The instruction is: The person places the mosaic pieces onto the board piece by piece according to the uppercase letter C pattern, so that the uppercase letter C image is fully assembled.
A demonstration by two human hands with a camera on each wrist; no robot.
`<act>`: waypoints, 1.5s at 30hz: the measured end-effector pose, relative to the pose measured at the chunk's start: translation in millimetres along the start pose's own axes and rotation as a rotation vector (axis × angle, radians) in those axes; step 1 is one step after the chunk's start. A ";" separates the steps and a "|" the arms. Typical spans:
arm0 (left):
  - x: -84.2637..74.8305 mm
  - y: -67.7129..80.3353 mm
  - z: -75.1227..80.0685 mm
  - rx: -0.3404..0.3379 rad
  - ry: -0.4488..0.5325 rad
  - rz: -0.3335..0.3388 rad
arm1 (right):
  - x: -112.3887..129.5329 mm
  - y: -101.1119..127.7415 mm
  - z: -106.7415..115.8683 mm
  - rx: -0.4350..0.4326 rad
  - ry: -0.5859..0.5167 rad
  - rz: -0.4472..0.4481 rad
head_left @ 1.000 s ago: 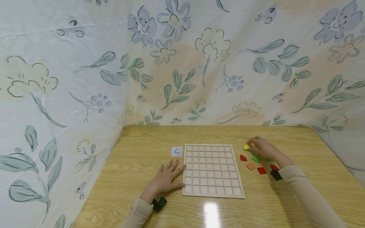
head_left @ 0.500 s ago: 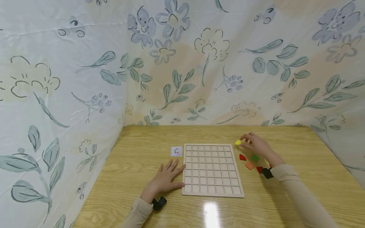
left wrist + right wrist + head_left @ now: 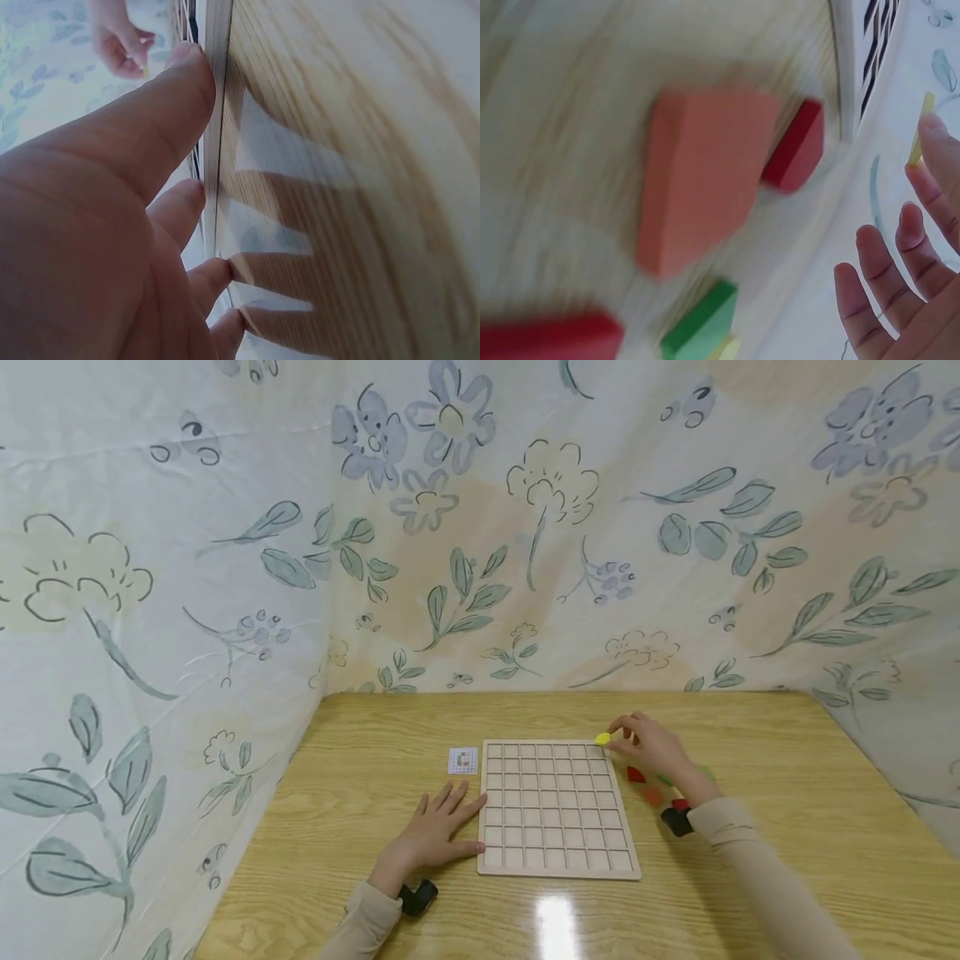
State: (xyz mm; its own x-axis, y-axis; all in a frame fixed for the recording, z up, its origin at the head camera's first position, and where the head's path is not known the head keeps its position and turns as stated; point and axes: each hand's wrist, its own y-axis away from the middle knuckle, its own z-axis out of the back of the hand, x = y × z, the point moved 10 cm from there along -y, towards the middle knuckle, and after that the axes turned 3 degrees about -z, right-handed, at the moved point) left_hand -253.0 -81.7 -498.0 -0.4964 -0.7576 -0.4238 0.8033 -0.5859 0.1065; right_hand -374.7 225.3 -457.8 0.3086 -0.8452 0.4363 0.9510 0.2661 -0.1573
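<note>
— Biggest first? Wooden tabletop (image 3: 750, 743), with a pale grid board (image 3: 557, 806) lying flat on it.
— And the grips? Left hand (image 3: 438, 831) spread flat, fingertips against the board's left edge. Right hand (image 3: 651, 745) pinching a yellow piece (image 3: 602, 739) just above the board's far right corner.
— Smaller bits? Red piece (image 3: 636, 774) beside the board, orange piece (image 3: 697, 176) near it.
</note>
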 end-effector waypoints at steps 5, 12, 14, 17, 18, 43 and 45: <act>-0.9 0.5 -0.5 0.000 0.010 -0.004 | 12.7 -1.1 -6.2 -0.003 -0.017 0.019; -0.8 0.4 -0.6 -0.004 -0.001 -0.009 | 24.3 -5.8 -13.8 -0.026 -0.012 0.040; -0.9 0.5 -0.1 -0.006 -0.003 -0.009 | 27.5 -7.0 -16.6 -0.023 -0.012 0.033; -1.5 0.9 0.1 -0.009 -0.002 -0.010 | 33.3 -8.6 -20.5 -0.013 -0.028 0.023; -1.6 1.0 0.2 -0.010 -0.002 -0.010 | 35.2 -8.9 -21.8 -0.009 -0.033 0.021; 1.9 0.5 -3.2 -0.009 -0.001 -0.004 | 70.5 -16.1 -48.2 0.069 -0.084 0.054; 1.9 0.7 -3.0 -0.011 0.002 -0.005 | 74.4 -17.2 -50.6 0.082 -0.078 0.064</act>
State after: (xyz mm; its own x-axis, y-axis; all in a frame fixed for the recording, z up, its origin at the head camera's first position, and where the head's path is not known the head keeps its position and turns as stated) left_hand -252.4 -82.7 -501.4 -0.5001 -0.7538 -0.4263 0.8042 -0.5868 0.0942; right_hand -368.9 134.3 -467.4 0.3659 -0.7875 0.4960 0.9266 0.3578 -0.1154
